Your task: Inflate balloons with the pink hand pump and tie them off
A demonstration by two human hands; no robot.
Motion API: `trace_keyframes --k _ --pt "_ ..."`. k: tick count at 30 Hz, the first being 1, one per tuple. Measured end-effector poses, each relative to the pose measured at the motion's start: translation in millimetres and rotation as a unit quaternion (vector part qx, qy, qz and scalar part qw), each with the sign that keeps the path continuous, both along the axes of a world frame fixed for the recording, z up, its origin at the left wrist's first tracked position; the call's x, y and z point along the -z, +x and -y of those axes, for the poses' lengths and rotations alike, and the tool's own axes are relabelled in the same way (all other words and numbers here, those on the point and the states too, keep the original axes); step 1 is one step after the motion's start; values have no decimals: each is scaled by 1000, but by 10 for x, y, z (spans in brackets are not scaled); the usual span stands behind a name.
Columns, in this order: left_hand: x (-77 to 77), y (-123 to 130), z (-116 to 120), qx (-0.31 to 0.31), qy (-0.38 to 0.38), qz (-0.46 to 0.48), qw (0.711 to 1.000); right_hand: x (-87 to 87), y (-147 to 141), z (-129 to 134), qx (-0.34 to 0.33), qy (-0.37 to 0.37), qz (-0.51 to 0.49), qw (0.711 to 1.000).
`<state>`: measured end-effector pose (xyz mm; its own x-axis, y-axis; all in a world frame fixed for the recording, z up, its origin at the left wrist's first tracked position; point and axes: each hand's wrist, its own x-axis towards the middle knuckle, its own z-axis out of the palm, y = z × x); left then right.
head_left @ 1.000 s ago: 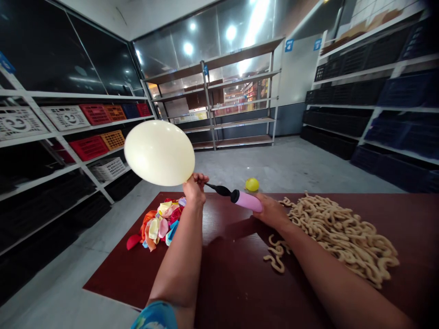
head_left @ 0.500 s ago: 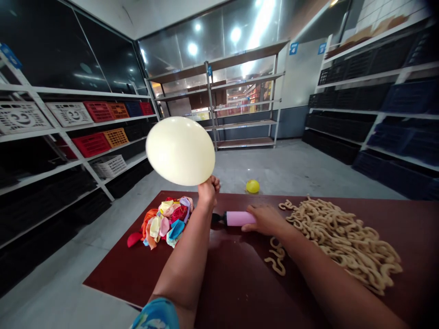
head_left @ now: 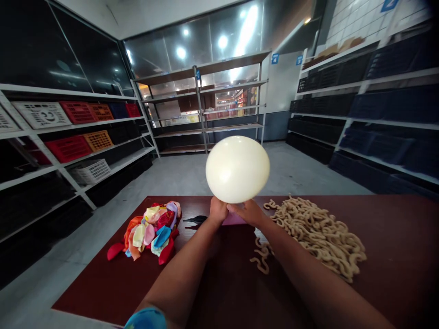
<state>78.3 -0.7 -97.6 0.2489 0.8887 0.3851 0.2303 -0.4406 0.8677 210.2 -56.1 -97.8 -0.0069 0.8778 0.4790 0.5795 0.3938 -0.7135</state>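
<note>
A large inflated cream-white balloon (head_left: pixel 238 169) is upright above the far edge of the table. My left hand (head_left: pixel 218 210) is closed at its underside, around the neck, which is hidden. Beside it, my right hand (head_left: pixel 253 214) is close under the balloon, thumb stretched towards the left hand. Its other fingers are mostly hidden, so I cannot tell whether they grip. A pink balloon pump (head_left: pixel 235 219) lies on the table behind both hands, partly covered; its black end (head_left: pixel 195 219) sticks out to the left.
On the dark red table (head_left: pixel 103 288), a pile of colourful uninflated balloons (head_left: pixel 149 233) lies left. Many beige twisted balloons or coils (head_left: pixel 315 233) are heaped right, with a few loose coils (head_left: pixel 262 256) nearer. Shelves with crates (head_left: pixel 73 112) and bare metal racks (head_left: pixel 202 105) stand around.
My left hand has brought the white balloon rightwards to the middle. My right hand has let go of the pump and moved up to the balloon's underside. The view has shifted right.
</note>
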Motion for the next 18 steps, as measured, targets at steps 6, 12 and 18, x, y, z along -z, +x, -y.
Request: trace_keyframes --k 6,12,18 --pt "65 19 -47 -22 -55 -91 994 31 29 9 -7 -109 -25 994" --pt "63 -60 -143 -20 -114 -3 993 -41 56 64 3 -116 109 987" --pt "51 -36 -134 -26 -118 22 992 -39 -34 71 29 -87 96 991"
